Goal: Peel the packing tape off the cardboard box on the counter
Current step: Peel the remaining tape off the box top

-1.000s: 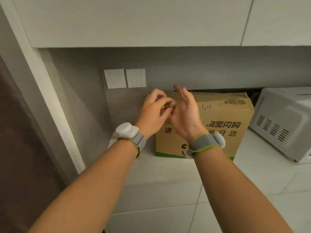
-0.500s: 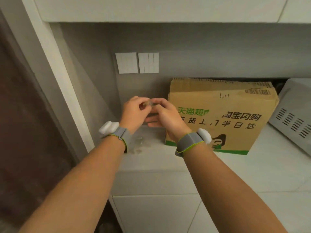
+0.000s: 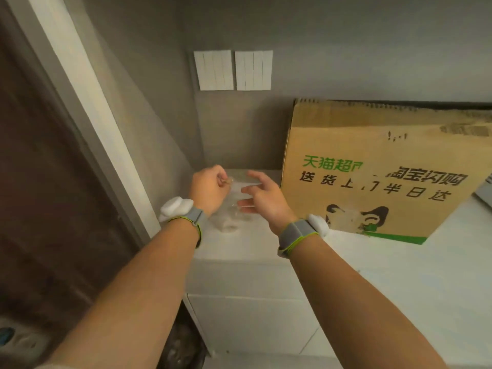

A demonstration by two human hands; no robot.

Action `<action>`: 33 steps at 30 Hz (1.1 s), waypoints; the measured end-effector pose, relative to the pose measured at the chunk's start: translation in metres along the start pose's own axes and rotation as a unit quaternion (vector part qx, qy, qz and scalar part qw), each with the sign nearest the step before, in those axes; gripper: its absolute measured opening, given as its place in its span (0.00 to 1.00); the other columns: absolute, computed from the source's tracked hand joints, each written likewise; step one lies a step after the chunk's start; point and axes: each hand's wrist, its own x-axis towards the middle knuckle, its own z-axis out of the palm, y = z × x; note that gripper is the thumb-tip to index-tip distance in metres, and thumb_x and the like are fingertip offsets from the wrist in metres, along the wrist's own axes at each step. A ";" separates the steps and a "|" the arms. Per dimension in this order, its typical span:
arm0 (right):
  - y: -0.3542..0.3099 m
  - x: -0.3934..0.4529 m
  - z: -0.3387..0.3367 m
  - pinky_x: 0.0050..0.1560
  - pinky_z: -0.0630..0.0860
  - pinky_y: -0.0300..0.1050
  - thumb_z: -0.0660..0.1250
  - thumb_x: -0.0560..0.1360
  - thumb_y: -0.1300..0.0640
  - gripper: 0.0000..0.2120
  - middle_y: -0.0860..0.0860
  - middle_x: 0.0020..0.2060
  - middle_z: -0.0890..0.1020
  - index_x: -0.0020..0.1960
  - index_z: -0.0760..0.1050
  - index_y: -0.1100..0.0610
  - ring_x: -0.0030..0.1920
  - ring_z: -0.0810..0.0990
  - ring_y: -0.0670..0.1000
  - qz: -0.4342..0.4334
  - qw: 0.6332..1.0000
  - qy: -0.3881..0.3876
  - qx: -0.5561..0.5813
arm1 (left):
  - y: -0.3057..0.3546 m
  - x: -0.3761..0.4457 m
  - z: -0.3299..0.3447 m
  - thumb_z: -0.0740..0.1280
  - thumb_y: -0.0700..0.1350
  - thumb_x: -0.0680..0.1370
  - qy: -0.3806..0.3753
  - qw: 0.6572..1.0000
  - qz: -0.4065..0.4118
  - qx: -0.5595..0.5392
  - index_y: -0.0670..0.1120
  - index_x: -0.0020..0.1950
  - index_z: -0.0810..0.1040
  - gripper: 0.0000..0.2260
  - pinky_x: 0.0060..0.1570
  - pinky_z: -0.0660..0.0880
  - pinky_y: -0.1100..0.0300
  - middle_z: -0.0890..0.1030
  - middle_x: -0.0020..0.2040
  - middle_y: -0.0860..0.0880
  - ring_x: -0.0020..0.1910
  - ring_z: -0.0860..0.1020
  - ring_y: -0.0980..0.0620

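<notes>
Brown cardboard box (image 3: 386, 166) upright on white counter (image 3: 399, 275).

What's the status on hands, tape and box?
Left hand pinched on clear tape strip. Right hand open beside it. Both clear of cardboard box. Tape wad on counter below.

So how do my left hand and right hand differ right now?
The left hand is curled shut, pinching a clear strip of tape; the right hand is open, fingers spread. The left hand sits farther from the cardboard box; the right hand is just beside its left edge. Both hover over the counter, off the box, and each wrist wears a grey band.
</notes>
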 end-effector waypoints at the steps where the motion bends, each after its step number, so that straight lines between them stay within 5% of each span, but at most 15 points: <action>1: 0.001 0.001 -0.001 0.39 0.82 0.48 0.58 0.80 0.67 0.17 0.59 0.51 0.77 0.66 0.72 0.54 0.35 0.81 0.54 0.003 1.000 0.002 -0.002 | -0.003 0.001 0.001 0.71 0.37 0.74 -0.001 1.000 -0.009 0.020 0.41 0.46 0.84 0.03 0.48 0.72 0.55 0.83 0.42 0.41 0.46 0.81 0.41; 7: 0.004 -0.002 -0.008 0.31 0.75 0.42 0.58 0.81 0.66 0.11 0.57 0.41 0.79 0.57 0.77 0.60 0.30 0.78 0.52 0.012 0.999 -0.007 -0.035 | -0.013 0.005 0.004 0.67 0.39 0.76 -0.002 0.995 -0.035 0.090 0.45 0.48 0.85 0.07 0.48 0.73 0.54 0.84 0.48 0.44 0.50 0.81 0.42; 12: -0.004 -0.005 -0.005 0.32 0.76 0.46 0.65 0.79 0.63 0.06 0.54 0.32 0.79 0.43 0.76 0.60 0.27 0.78 0.51 -0.060 0.995 0.020 -0.078 | -0.007 0.007 0.005 0.69 0.42 0.77 -0.014 0.998 -0.035 0.051 0.44 0.46 0.82 0.03 0.45 0.75 0.53 0.84 0.43 0.45 0.46 0.80 0.42; 15: -0.017 -0.007 -0.008 0.37 0.79 0.50 0.68 0.79 0.57 0.12 0.56 0.30 0.80 0.38 0.73 0.59 0.29 0.81 0.54 -0.131 0.980 0.066 -0.138 | 0.001 0.007 0.006 0.66 0.36 0.77 -0.041 0.999 0.003 -0.024 0.43 0.46 0.81 0.06 0.47 0.77 0.50 0.83 0.39 0.43 0.41 0.79 0.42; 18: -0.036 -0.018 -0.018 0.41 0.78 0.52 0.68 0.79 0.54 0.14 0.57 0.31 0.80 0.38 0.74 0.60 0.34 0.81 0.57 -0.222 0.940 0.137 -0.219 | 0.021 0.010 0.008 0.66 0.37 0.77 -0.048 0.993 0.032 -0.104 0.48 0.45 0.82 0.08 0.47 0.78 0.50 0.83 0.38 0.46 0.41 0.81 0.44; 21: -0.058 -0.034 -0.031 0.39 0.73 0.53 0.68 0.79 0.55 0.12 0.50 0.29 0.77 0.39 0.74 0.58 0.32 0.75 0.52 -0.327 0.885 0.200 -0.263 | 0.051 0.013 0.009 0.66 0.44 0.81 -0.058 0.977 0.059 -0.198 0.54 0.46 0.81 0.08 0.46 0.77 0.56 0.83 0.40 0.55 0.42 0.81 0.57; 24: -0.074 -0.043 -0.050 0.39 0.72 0.54 0.67 0.78 0.57 0.09 0.53 0.34 0.77 0.41 0.74 0.59 0.37 0.75 0.55 -0.396 0.829 0.254 -0.303 | 0.086 0.018 0.010 0.64 0.49 0.81 -0.080 0.945 0.056 -0.311 0.54 0.51 0.81 0.06 0.47 0.82 0.52 0.83 0.50 0.50 0.53 0.82 0.50; 27: -0.079 -0.044 -0.070 0.47 0.71 0.56 0.67 0.76 0.57 0.06 0.56 0.44 0.77 0.47 0.77 0.60 0.46 0.74 0.59 -0.393 0.781 0.282 -0.395 | 0.116 0.027 0.010 0.64 0.48 0.83 -0.102 0.927 0.037 -0.360 0.49 0.65 0.78 0.12 0.52 0.81 0.54 0.81 0.59 0.50 0.58 0.80 0.51; 29: -0.076 -0.044 -0.081 0.50 0.71 0.55 0.66 0.75 0.54 0.10 0.57 0.51 0.76 0.53 0.77 0.58 0.52 0.73 0.60 -0.350 0.743 0.299 -0.487 | 0.128 0.030 0.009 0.65 0.48 0.82 -0.122 0.916 0.025 -0.382 0.48 0.70 0.75 0.16 0.51 0.81 0.59 0.80 0.57 0.55 0.54 0.80 0.61; 33: -0.074 -0.049 -0.099 0.55 0.68 0.53 0.65 0.72 0.52 0.15 0.56 0.59 0.76 0.57 0.77 0.56 0.59 0.72 0.60 -0.321 0.713 0.358 -0.510 | 0.143 0.030 0.006 0.65 0.47 0.82 -0.108 0.910 0.001 -0.399 0.52 0.60 0.78 0.08 0.45 0.78 0.64 0.79 0.51 0.58 0.45 0.78 0.67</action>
